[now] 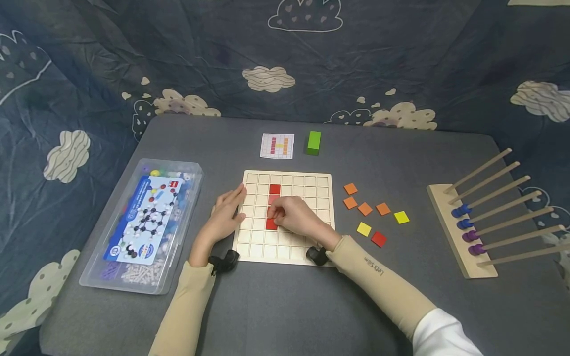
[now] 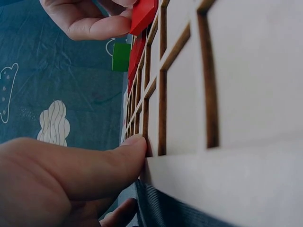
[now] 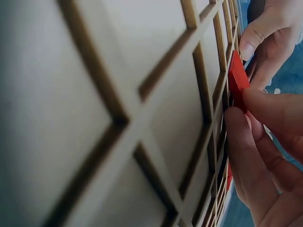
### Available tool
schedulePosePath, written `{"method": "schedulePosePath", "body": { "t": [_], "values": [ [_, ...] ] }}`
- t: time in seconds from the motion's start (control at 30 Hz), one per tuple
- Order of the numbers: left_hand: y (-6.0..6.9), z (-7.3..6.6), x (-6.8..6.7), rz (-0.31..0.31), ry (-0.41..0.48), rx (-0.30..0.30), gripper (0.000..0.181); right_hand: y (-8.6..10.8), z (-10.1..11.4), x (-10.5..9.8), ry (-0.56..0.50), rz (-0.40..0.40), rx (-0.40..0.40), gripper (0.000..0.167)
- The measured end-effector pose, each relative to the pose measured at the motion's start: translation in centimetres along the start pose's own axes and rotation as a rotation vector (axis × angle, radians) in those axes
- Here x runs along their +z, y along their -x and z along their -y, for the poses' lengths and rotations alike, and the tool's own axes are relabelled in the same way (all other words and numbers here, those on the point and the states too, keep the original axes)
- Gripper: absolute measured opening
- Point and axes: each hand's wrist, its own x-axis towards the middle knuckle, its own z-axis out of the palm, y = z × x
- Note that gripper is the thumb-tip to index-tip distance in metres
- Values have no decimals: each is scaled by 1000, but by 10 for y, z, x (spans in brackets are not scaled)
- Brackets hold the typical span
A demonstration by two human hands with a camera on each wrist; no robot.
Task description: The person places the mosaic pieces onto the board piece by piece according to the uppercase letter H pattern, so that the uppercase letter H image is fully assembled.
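Observation:
A wooden grid board (image 1: pixel 307 247) lies in front of me, with a column of red tiles (image 1: pixel 274 189) in its cells. Over that column, my right hand (image 1: pixel 296 216) pinches a red tile (image 3: pixel 238 80) between thumb and fingers. The tile is tilted against the grid in the right wrist view. My left hand (image 1: pixel 224 217) rests at the board's left edge, fingers fairly straight, and its thumb (image 2: pixel 125 163) touches the rim. Part of the red column is hidden under the right hand.
Loose orange tiles (image 1: pixel 365 209), yellow tiles (image 1: pixel 363 229) and a red tile (image 1: pixel 379 240) lie right of the board. Behind it are a pattern card (image 1: pixel 277 146) and a green block (image 1: pixel 313 143). A plastic case (image 1: pixel 178 257) stands left, a pegged wooden rack (image 1: pixel 463 237) right.

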Motion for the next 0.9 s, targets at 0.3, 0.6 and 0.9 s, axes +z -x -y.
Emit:
{"method": "schedulePosePath", "body": {
  "t": [0.3,0.6,0.9],
  "values": [
    [0,0,0,6,4,7,62,2,-4,-4,-40,3,2,21],
    [0,0,0,8,11,16,62,24,-26,-40,-322,18,52,12],
    [0,2,1,2,6,15,62,66,-58,-79,-445,-1,136,21]
  ]
}}
